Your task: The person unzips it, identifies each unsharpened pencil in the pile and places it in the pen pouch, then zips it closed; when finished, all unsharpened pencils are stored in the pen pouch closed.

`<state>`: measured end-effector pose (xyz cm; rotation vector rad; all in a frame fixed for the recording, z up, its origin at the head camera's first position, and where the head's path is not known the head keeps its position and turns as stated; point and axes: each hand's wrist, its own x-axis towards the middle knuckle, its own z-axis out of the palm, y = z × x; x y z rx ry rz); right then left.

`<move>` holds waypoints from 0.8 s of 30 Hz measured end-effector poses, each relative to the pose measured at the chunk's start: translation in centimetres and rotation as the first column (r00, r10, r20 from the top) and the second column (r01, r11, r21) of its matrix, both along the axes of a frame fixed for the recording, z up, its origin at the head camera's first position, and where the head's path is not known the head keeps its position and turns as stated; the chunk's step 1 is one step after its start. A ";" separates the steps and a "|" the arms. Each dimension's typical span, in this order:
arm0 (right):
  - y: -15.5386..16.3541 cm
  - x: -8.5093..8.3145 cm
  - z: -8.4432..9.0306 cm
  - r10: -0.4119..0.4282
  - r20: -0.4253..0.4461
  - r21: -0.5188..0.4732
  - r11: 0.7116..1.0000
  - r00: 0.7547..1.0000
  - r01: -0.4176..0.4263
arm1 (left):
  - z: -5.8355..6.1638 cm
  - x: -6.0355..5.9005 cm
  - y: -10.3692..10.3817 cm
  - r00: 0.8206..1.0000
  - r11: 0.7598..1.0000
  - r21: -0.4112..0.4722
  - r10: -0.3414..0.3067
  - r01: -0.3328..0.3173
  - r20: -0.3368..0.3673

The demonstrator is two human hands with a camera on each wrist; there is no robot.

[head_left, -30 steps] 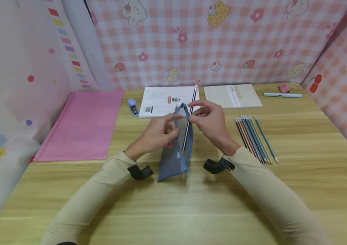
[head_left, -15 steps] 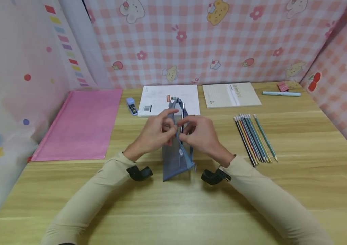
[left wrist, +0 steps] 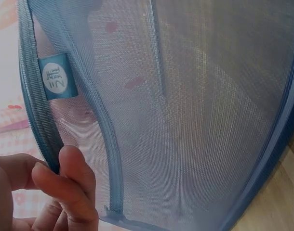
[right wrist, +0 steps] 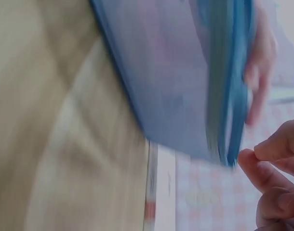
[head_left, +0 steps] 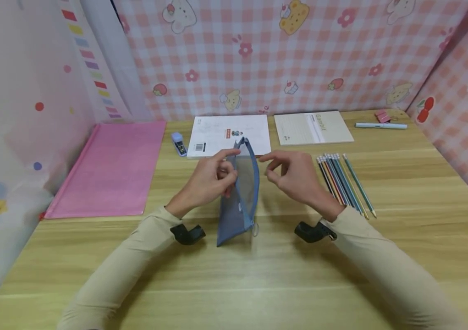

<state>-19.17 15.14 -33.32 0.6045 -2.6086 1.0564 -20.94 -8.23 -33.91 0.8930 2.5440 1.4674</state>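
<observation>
One pencil appeared stowed in the mesh pouch (head_left: 239, 192), pinched upright by the left hand (head_left: 211, 181); right hand (head_left: 295, 176) empty, fingers loosely curled, row of pencils (head_left: 345, 183) remaining on the desk (head_left: 258, 275).

You sat at a child's study corner, a home-style desk nook. The wooden desk (head_left: 423, 192) was walled on three sides by pink gingham cloth (head_left: 341, 55) printed with bears, flowers and strawberries. School stationery lay about: a pink folder (head_left: 110, 167), a row of pencils (head_left: 343, 181), a notebook (head_left: 312, 128), a printed sheet (head_left: 221, 133), a small stapler (head_left: 178, 143) and a pen (head_left: 380, 125).
</observation>
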 end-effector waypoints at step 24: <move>12.7 -1.6 -3.6 -0.015 0.138 0.439 0.897 0.990 -0.048 | -0.2 0.1 -0.4 0.999 1.000 0.027 -0.014 0.013 0.050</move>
